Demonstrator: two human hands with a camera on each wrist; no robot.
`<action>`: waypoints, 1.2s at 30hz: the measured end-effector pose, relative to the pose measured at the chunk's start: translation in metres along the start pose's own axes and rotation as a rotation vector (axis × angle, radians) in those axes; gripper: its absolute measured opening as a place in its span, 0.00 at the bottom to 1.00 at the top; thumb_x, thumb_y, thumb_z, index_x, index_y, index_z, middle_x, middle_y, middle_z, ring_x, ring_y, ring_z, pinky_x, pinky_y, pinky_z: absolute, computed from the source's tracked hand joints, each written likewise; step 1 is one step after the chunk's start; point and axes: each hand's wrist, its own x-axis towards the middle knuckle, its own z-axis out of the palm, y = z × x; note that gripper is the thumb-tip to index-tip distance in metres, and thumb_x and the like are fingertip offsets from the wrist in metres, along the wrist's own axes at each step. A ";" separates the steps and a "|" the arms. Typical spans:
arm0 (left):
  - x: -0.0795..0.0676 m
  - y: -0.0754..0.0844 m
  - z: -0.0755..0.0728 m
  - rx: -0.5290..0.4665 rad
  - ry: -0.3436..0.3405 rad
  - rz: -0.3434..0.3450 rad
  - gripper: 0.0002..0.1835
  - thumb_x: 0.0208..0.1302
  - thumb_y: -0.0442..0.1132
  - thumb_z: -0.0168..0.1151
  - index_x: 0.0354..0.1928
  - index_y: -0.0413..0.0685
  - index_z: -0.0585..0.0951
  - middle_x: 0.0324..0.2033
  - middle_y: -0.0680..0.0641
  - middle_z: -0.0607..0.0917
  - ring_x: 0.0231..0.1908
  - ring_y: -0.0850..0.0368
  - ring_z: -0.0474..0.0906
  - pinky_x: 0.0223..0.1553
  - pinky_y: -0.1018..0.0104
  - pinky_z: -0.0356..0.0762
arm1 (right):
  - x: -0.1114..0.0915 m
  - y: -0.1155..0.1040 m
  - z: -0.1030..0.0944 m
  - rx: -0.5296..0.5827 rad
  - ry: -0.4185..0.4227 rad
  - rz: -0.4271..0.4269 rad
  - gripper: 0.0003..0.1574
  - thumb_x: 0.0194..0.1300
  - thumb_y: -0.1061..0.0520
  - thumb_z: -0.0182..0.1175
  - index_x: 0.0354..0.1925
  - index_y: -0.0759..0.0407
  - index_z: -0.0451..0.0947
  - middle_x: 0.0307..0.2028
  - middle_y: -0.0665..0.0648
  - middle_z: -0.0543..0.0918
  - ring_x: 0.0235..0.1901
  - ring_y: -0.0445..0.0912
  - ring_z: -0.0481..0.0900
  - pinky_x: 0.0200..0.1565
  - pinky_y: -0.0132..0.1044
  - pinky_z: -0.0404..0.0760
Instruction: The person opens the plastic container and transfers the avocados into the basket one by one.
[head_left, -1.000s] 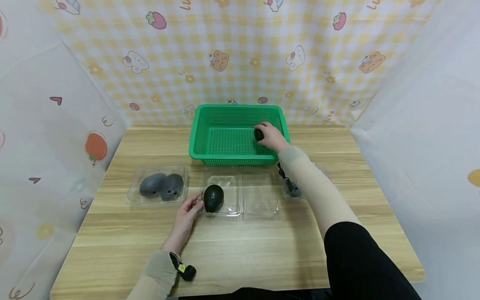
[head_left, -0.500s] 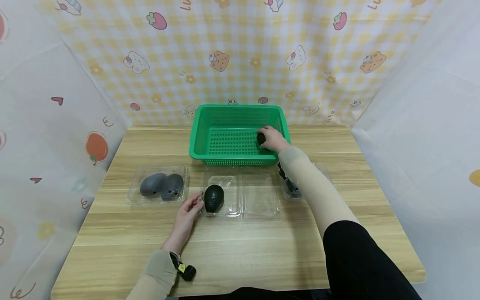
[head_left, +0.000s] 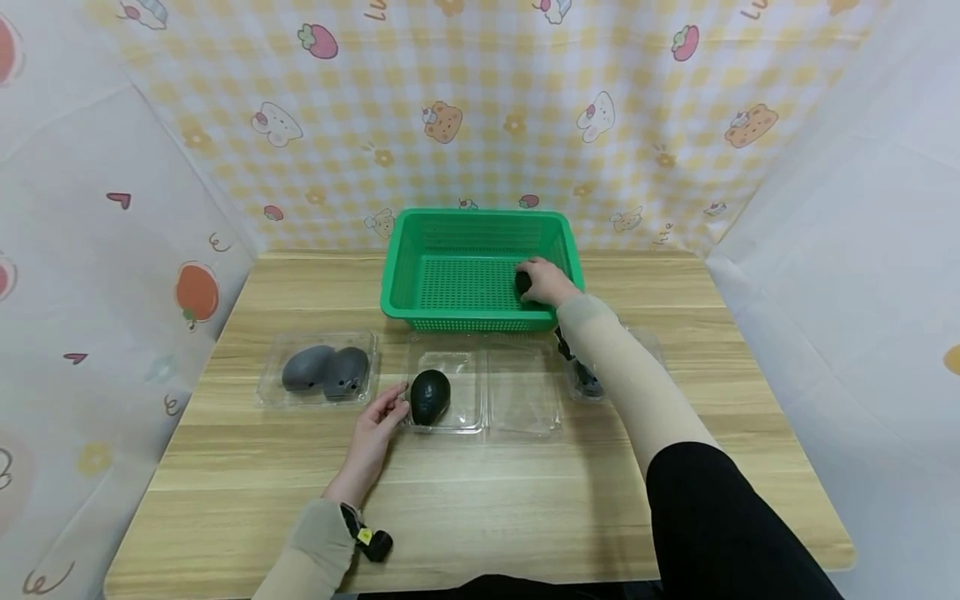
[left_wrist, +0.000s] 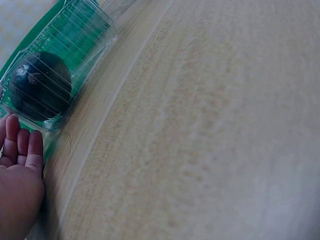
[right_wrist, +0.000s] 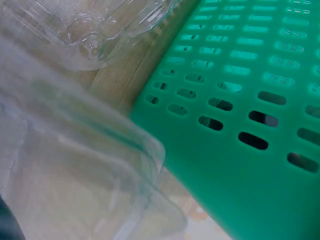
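In the head view my right hand (head_left: pixel 550 282) reaches over the near right rim of the green basket (head_left: pixel 480 323) and grips a dark avocado (head_left: pixel 522 282), which the fingers partly hide. An opened clear plastic clamshell (head_left: pixel 522 392) lies in front of the basket. Another avocado (head_left: pixel 431 397) sits in its left half. My left hand (head_left: pixel 371 429) is at the clamshell's left edge, fingertips against it or very near. Its fingers look fairly straight in the left wrist view, where the hand (left_wrist: pixel 20 185) lies below the avocado (left_wrist: pixel 41 86). The right wrist view shows only the basket wall (right_wrist: pixel 220 165) and clear plastic.
On the left a closed clear box (head_left: pixel 266 387) contains two grey avocado-like fruits (head_left: pixel 306 368). Another clear box (head_left: pixel 588 385) with dark contents is partly under my right forearm. A patterned cloth (head_left: pixel 480 108) hangs behind the wooden table (head_left: pixel 487 508).
My right hand has moved slightly down and toward me inside the basket, with the avocado in its grip. The left hand stays at the clamshell's edge.
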 end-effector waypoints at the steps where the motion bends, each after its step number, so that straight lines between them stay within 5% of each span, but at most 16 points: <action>1: 0.000 -0.001 0.000 0.001 0.003 0.002 0.22 0.58 0.39 0.58 0.55 0.41 0.71 0.35 0.51 0.72 0.37 0.62 0.66 0.35 0.75 0.68 | 0.000 0.000 0.001 0.001 -0.002 0.001 0.39 0.52 0.56 0.64 0.61 0.55 0.62 0.62 0.61 0.57 0.59 0.56 0.57 0.53 0.48 0.64; 36: 0.001 -0.004 0.000 0.020 0.011 0.025 0.22 0.58 0.39 0.58 0.55 0.41 0.72 0.35 0.52 0.72 0.37 0.62 0.66 0.35 0.76 0.68 | 0.001 -0.005 0.002 -0.040 0.013 0.007 0.42 0.54 0.44 0.60 0.64 0.50 0.56 0.64 0.60 0.53 0.59 0.55 0.58 0.52 0.50 0.64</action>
